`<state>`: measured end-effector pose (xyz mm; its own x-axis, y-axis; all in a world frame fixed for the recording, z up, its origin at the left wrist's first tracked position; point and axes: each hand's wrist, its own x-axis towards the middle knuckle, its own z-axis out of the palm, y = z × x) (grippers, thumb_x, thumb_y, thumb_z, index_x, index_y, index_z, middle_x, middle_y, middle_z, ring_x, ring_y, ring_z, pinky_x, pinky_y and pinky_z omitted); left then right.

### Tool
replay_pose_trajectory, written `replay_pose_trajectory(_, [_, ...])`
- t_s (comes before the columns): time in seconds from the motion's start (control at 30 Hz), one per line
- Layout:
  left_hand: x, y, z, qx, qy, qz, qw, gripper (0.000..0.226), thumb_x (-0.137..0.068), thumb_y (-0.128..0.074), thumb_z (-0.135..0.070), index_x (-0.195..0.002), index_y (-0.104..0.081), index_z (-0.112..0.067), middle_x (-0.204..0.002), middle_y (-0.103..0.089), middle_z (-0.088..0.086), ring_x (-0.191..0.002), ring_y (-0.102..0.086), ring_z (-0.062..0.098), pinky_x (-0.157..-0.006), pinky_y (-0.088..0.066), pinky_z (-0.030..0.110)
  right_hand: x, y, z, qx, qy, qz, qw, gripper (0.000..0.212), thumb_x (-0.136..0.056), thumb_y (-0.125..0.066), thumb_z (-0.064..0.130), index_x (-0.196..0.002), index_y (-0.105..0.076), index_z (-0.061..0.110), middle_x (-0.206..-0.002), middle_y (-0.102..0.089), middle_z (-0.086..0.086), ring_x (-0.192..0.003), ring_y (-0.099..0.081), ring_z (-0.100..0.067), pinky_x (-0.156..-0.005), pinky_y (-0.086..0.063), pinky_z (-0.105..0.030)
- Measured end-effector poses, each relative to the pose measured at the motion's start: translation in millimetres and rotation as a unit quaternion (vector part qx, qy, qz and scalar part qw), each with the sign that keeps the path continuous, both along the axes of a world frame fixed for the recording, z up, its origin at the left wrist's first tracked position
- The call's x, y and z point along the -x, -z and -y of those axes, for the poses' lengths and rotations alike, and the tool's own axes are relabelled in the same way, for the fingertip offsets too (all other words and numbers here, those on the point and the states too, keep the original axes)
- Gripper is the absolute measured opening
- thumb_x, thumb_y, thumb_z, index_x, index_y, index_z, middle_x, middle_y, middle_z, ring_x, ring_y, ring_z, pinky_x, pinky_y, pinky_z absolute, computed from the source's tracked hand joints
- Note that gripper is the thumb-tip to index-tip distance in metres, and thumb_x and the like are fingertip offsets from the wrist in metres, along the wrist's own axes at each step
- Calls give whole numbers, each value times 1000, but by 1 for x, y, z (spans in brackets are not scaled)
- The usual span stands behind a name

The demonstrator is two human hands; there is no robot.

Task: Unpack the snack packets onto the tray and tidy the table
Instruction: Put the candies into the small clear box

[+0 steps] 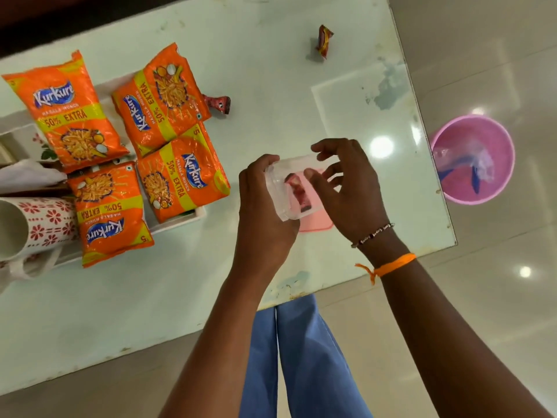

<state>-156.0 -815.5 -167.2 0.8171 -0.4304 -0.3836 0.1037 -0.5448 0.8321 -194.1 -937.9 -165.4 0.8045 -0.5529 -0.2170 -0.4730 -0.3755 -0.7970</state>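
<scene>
We see left hand [265, 203] cupping a clear plastic container [294, 191] from below over the table [271, 101], red packet inside; right hand [346, 188] fingers curled, pinching its top edge. Four orange packets [177, 176] lie on tray [180, 221].

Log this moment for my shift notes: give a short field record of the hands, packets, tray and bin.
left hand: holds clear plastic wrapper from the left side
right hand: fingers on the wrapper's right side
wrapper contents: a small red item, unclear
orange snack packets: four, on or overlapping the white tray
small red sachets: two loose on the table
pink bin: on the floor right of the table, plastic waste inside
</scene>
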Motion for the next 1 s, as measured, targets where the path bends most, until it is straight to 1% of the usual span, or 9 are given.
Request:
replay_pose_trajectory(0.13, [-14, 3, 2, 4, -23, 18, 1000, 79, -64, -82, -7, -118, -32, -36, -125, -40, -7, -109, -39, -4, -78, -38, -4, -41, 13, 31, 47, 36, 20, 998, 22, -83, -57, 7, -105, -59, 4, -108, -57, -14, -77, -57, -15, -63, -41, -2])
replay_pose_trajectory(0.2, [-20, 3, 3, 3, -37, 23, 999, 77, -63, -83, -11, -121, -36, -31, -123, -41, -9, -111, -42, -1, -82, -40, -2, -69, 27, 51, 71, 25, -8, 997, 32, -81, -58, 8, -113, -57, 7, -122, -51, -14, -100, -57, -25, -83, -49, -20])
replay_pose_trajectory(0.3, [-27, 3, 6, 5, -54, 36, 998, 79, -62, -84, -15, -127, -39, -19, -125, -46, -3, -115, -47, 8, -82, -42, -1, -114, 50, 78, 90, -19, -95, 991, 55, -82, -59, 13, -134, -42, 15, -147, -27, -14, -132, -36, -30, -111, -30, -34])
replay_pose_trajectory(0.4, [-31, 1, 8, 12, -62, 37, 997, 80, -62, -84, -16, -128, -39, -18, -126, -46, -1, -117, -46, 9, -84, -43, 1, -140, 71, 90, 138, -87, -147, 976, 62, -84, -54, 12, -140, -30, 19, -155, -12, -12, -143, -17, -28, -114, -17, -29])
replay_pose_trajectory(0.5, [-35, -1, 8, 9, -74, 38, 997, 78, -64, -83, -17, -126, -37, -26, -123, -42, -10, -116, -43, 3, -84, -40, -1, -142, 81, 91, 202, -115, -148, 961, 47, -79, -47, 0, -124, -50, 10, -139, -38, -15, -129, -35, -33, -101, -25, -22])
replay_pose_trajectory(0.67, [-41, -4, 8, 2, -86, 25, 996, 79, -66, -82, -15, -130, -36, -22, -123, -39, -10, -118, -41, 5, -85, -40, 0, -119, 57, 71, 99, 9, -38, 994, 32, -74, -43, -13, -85, -68, 2, -99, -64, -16, -87, -60, -22, -66, -36, 3])
replay_pose_trajectory(0.8, [-44, -6, 7, -3, -105, 28, 994, 79, -67, -81, -16, -132, -36, -18, -125, -39, -9, -121, -40, 7, -86, -37, -2, -90, 12, 36, -14, -21, 37, 999, 26, -75, -51, -8, -82, -64, 13, -89, -64, -2, -74, -58, -2, -68, -47, -7])
replay_pose_trajectory(0.9, [-45, -6, 3, -10, -113, 27, 993, 79, -67, -80, -13, -132, -36, -16, -133, -43, -1, -125, -41, 11, -88, -38, 2, -75, -9, 14, -100, -101, 14, 990, 21, -83, -55, -1, -90, -63, 17, -88, -63, 11, -81, -60, 13, -72, -44, 1])
replay_pose_trajectory(1.0, [-44, -8, -2, -6, -125, 18, 992, 79, -68, -80, -13, -133, -35, -17, -133, -44, 0, -122, -41, 5, -84, -39, -1, -84, -13, 10, -79, -100, 7, 992, 24, -86, -48, -3, -92, -66, 12, -86, -63, 12, -81, -61, 8, -74, -46, 0])
